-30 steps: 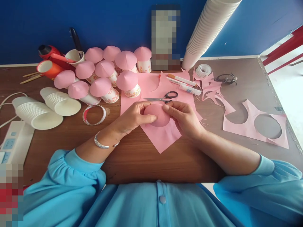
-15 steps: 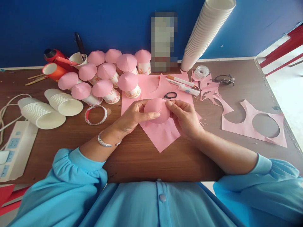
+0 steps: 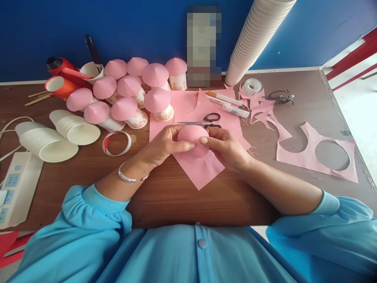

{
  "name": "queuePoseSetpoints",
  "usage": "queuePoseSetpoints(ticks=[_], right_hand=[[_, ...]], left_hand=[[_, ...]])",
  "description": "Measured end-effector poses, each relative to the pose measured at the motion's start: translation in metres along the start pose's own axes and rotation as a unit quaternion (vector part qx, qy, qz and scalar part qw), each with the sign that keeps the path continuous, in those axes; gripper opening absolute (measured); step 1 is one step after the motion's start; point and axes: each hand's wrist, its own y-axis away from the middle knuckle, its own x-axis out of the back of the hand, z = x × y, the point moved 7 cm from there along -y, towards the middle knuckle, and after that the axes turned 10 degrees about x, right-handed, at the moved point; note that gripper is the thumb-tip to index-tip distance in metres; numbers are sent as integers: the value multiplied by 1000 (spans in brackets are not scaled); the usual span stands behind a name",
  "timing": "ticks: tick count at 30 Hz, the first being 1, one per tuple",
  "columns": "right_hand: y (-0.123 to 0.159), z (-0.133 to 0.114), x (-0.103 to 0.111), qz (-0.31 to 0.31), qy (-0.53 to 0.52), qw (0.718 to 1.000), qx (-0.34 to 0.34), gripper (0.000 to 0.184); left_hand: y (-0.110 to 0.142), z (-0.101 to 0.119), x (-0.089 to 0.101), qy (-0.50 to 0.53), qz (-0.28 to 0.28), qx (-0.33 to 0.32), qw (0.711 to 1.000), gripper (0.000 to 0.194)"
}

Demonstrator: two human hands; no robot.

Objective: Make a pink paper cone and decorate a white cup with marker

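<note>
Between both hands is a pink paper disc (image 3: 193,133), slightly domed like a shallow cone. My left hand (image 3: 167,146) pinches its left side, thumb lying across the front and fingers behind. From the right, my right hand (image 3: 229,147) grips it with the thumb pressed on the face near the left thumb. Beneath the hands lies pink paper (image 3: 198,177) on the table. Just beyond the disc rest black-handled scissors (image 3: 212,117), partly hidden by it. Several paper cups with pink cone tops (image 3: 157,100) stand or lean at the back left.
Stacked white cups lie at the left (image 3: 47,141), beside a tape ring (image 3: 117,143) and a power strip (image 3: 22,188). A tall cup stack (image 3: 259,39) leans against the blue wall. Markers (image 3: 225,99), clear tape (image 3: 251,87) and cut pink scraps (image 3: 316,153) are to the right.
The disc has come slightly down and left, so more of the scissors shows behind it. My right thumb has slid left and lower on its face. The view has shifted slightly.
</note>
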Motion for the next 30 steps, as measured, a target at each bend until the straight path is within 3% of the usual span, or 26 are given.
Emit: queuePoseSetpoints(ticks=[14,20,30], right_hand=[[-1,-9,0,13,-10,1000,15,46],[-2,-9,5,47,21,998,27,47],[-1,-4,2,43,-54,997,19,49]], left_hand=[[0,0,4,-1,1,9,1000,31],[0,-2,5,7,3,18,1000,34],[-2,-5,12,63,7,15,998,32]])
